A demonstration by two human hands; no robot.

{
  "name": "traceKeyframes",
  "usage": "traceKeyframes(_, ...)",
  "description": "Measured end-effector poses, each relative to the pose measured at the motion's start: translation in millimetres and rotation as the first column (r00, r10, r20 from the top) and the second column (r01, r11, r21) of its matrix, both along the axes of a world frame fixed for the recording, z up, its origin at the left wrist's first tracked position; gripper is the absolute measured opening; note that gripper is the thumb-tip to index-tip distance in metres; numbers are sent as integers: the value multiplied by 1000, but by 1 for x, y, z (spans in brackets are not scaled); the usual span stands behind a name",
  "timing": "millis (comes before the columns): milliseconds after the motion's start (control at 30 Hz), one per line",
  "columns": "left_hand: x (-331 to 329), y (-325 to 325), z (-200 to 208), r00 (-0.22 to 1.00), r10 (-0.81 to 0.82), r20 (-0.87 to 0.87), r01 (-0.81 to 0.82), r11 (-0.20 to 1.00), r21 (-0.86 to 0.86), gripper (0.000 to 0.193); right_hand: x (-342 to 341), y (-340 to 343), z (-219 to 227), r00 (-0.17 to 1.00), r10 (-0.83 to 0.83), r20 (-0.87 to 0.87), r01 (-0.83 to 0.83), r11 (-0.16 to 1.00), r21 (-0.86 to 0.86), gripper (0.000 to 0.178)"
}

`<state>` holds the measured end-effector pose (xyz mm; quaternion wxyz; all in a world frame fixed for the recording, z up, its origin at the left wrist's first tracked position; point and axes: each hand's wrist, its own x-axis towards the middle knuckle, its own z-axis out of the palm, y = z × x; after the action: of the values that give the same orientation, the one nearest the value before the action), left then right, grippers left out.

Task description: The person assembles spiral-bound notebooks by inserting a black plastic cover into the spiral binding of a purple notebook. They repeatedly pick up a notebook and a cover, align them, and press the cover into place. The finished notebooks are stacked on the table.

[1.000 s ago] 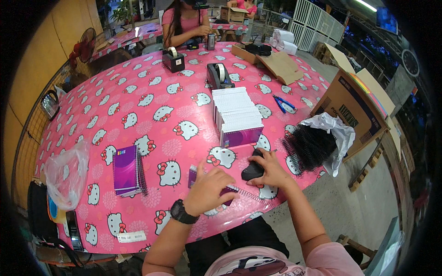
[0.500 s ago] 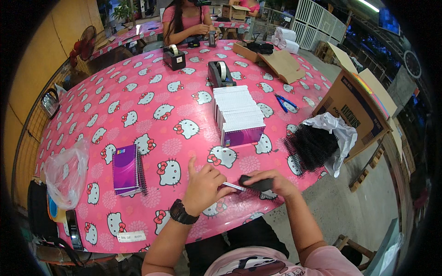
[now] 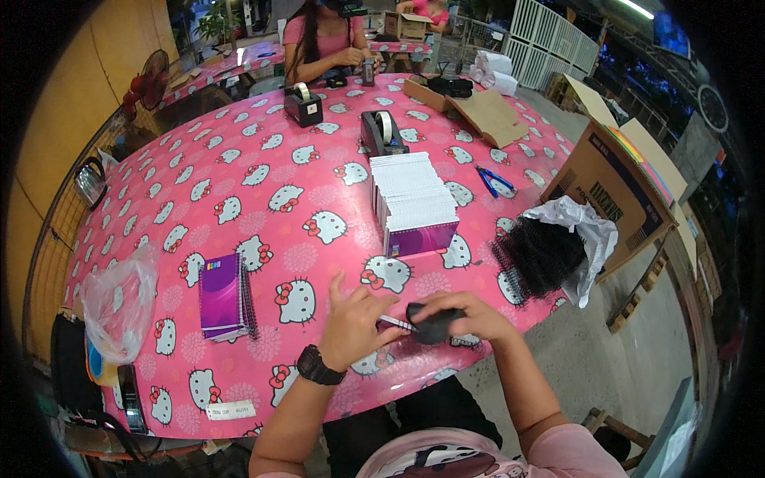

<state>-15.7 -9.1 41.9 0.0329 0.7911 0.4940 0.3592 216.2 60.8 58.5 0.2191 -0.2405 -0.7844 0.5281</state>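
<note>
You had big dark block letters across the side of the brown carton (image 3: pixel 599 177) at R, plus smaller print nr its top edge. On your L pile, the top purple notebook (image 3: pixel 221 291) had one short multicolour word nr the cover's far end. Your white label strip (image 3: pixel 231 409), nr the table's front edge, had a printed line, too sm. to read. The rear tape dispenser's (image 3: pixel 304 107) white sticker was illegible, too.

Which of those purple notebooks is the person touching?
The partly hidden notebook in the left hand. The others are untouched: the notebook pile further left and the white-edged row ahead.
</note>
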Motion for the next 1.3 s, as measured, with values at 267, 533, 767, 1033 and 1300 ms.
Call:
traceKeyframes(267, 0, 0, -2, 998, 13, -54, -15, 999, -32, 75, -8, 1, -12, 987, -137, 81, 137, 991, 8, 58)
traceKeyframes(533, 1, -1, 1, 1000, 0, 14, 1, 1000, -28, 83, -17, 3, 0, 990, -91, 104, 91, 996, 3, 54)
traceKeyframes(767, 1, -1, -2, 998, -29, 58, 29, 1000, 11, 95, -26, 3, -3, 999, 2, 40, 0, 999, -51, 46)
traceKeyframes(1033, -28, 12, -53, 633, 64, 771, 262, 920, -291, 71, -31, 2, 3, 1000, -11, 4, 12, 992, -127, 54)
traceKeyframes(1300, -28, 20, -52, 525, 70, 848, 477, 801, -362, 44, -38, 11, 3, 1000, -7, -10, 7, 1000, -20, 40)
